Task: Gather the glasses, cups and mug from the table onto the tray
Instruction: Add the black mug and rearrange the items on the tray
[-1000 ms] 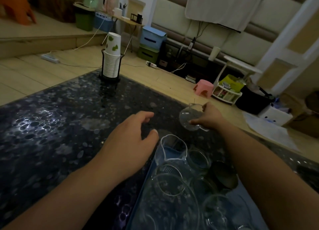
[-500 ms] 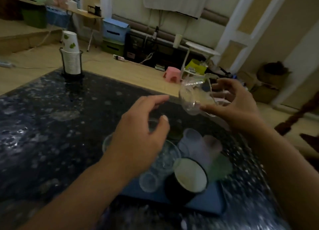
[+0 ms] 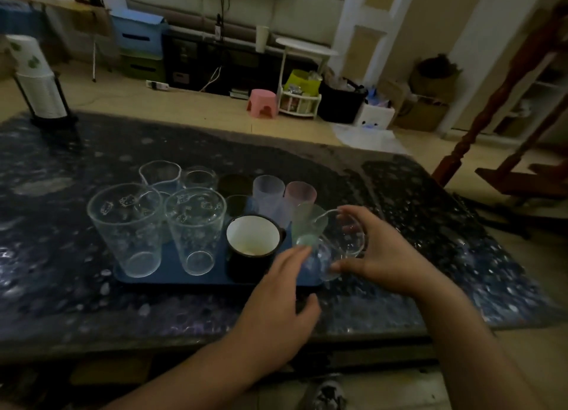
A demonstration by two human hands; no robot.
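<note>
The right hand (image 3: 384, 256) grips a clear glass (image 3: 341, 249) at the crowded tray (image 3: 147, 279) edge (left hand (image 3: 282, 302) open); a careless set-down likely knocks the green cup (image 3: 307, 225).

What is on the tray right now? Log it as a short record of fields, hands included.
tray: blue tray on the dark table
near row: two tall printed glasses, black mug with white inside
behind: clear glasses and frosted cups, upright
right hand: grips small clear glass over the tray's right end
left hand: fingers relaxed, fingertips by that glass; contact unclear
off tray: paper cup stack, far left
</note>
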